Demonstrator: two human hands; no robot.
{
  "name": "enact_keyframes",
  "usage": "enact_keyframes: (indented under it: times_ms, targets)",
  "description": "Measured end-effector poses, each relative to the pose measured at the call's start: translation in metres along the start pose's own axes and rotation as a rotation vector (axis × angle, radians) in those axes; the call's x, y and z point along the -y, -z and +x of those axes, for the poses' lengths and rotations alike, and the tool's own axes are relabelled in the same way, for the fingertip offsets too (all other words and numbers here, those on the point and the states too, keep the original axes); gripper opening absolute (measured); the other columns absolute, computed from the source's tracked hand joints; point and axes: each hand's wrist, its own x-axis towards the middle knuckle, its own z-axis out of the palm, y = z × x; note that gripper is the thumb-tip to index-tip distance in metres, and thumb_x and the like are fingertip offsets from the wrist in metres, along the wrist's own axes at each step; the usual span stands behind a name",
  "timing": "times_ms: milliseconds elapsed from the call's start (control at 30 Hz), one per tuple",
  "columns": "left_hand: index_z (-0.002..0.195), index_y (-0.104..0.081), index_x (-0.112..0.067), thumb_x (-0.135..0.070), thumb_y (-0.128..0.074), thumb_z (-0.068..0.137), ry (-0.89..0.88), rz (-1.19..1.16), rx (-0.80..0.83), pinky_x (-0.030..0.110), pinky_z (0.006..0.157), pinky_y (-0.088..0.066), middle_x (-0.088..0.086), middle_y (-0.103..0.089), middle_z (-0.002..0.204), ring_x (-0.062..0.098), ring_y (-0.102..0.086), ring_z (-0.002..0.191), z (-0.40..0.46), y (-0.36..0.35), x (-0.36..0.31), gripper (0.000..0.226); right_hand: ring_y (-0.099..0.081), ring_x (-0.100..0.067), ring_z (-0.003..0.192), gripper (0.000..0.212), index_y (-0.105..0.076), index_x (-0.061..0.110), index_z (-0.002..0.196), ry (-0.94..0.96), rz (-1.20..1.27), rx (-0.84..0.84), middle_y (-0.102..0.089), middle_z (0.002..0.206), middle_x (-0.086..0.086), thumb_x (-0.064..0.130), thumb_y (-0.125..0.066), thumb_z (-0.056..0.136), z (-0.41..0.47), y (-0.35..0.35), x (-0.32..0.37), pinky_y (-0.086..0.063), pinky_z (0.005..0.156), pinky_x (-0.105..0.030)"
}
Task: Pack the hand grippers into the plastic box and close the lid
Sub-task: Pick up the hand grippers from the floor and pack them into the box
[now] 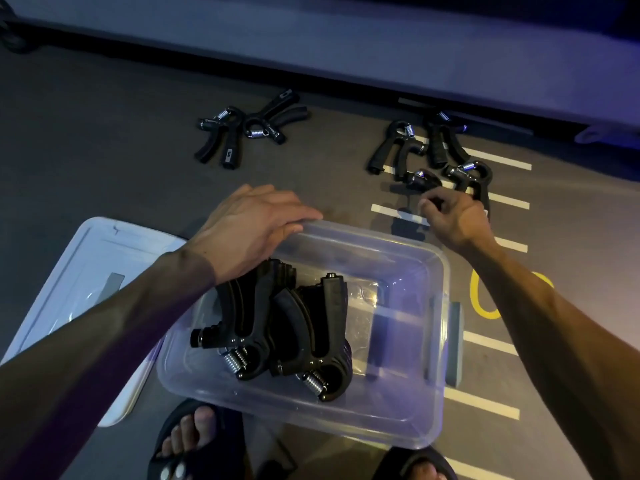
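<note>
Head view, stock as it lies. Plastic box (pixel 408 403): clear, lidless, on the floor just ahead of our sandalled feet (pixel 194 434). Packed hand grippers (pixel 277 327): a black cluster, at least two, in its left half; the right half shows bare bottom. Lid (pixel 93 258): flat on the floor, touching the box's left side, partly under our left forearm. Left hand (pixel 249 223): fingers fairly straight, resting on the far rim, steadying. Right hand (pixel 453 216): fingers curled, pinching the nearest piece of the right-hand pile (pixel 433 150) of loose grippers; how firm that hold is we cannot tell. Far pair (pixel 242 129): two more, overlapping, well apart to the left.

Risks, as we judge them:
- The pile is interlocked; lifting one may drag or scatter its neighbours.
- Grippers dropped in anyhow may stack above the rim, and the lid would not seat.
- Our forearm may nudge the lid.
- Dim light could leave the far pair forgotten.
</note>
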Motion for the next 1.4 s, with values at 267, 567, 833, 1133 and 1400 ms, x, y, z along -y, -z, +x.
enact_keyframes:
  times_ms: [267,567,833,1133,1400]
  targets:
    - [0.134,-0.063,-0.032,-0.035,-0.045,0.105,0.040,-0.041,-0.045,0.045,0.097,-0.043,-0.011,-0.064,0.130,0.019,-0.055,0.114,-0.017,0.010,-0.016,0.034,-0.063,-0.013,0.058,0.026,-0.071,0.032,0.092,-0.082,0.371,-0.188,-0.067,0.070,-0.004,0.028,-0.045,0.092,-0.048,0.043,0.048,-0.052,0.060,-0.034]
    - [0.112,-0.072,-0.033,-0.036,-0.055,0.102,0.136,-0.440,-0.298,0.014,0.080,-0.047,-0.021,-0.071,0.103,-0.001,-0.066,0.095,-0.037,0.019,-0.043,0.020,-0.068,-0.010,0.059,0.021,-0.059,0.027,0.109,0.278,0.271,-0.350,-0.069,0.074,0.002,0.028,-0.050,0.090,-0.111,0.126,0.126,-0.056,0.053,-0.029]
    - [0.107,-0.075,-0.031,-0.036,-0.062,0.098,0.151,-0.565,-0.311,0.011,0.076,-0.045,-0.021,-0.074,0.094,-0.003,-0.067,0.085,-0.034,0.021,-0.070,0.017,-0.052,-0.014,0.053,0.016,-0.063,0.020,0.087,0.603,-0.217,0.128,-0.056,0.057,0.004,0.018,-0.072,0.074,-0.151,0.122,0.148,-0.038,0.053,-0.017]
    - [0.127,-0.064,-0.035,-0.054,-0.069,0.087,0.134,-0.401,-0.096,0.016,0.064,-0.040,-0.038,-0.054,0.069,-0.021,-0.055,0.062,0.001,0.005,-0.096,0.045,-0.058,-0.012,0.058,0.022,-0.061,0.018,0.084,0.583,-0.165,0.351,-0.060,0.055,0.009,0.018,-0.078,0.071,-0.167,0.091,0.134,-0.048,0.059,-0.029]
    - [0.112,-0.065,-0.039,-0.038,-0.073,0.083,-0.024,-0.103,-0.005,0.029,0.068,-0.047,-0.017,-0.070,0.081,0.016,-0.068,0.089,-0.003,-0.016,-0.111,0.031,-0.062,-0.004,0.061,0.012,-0.068,0.013,0.081,0.445,-0.089,0.551,-0.068,0.066,0.006,0.017,-0.079,0.082,-0.168,0.076,0.116,-0.040,0.055,-0.009]
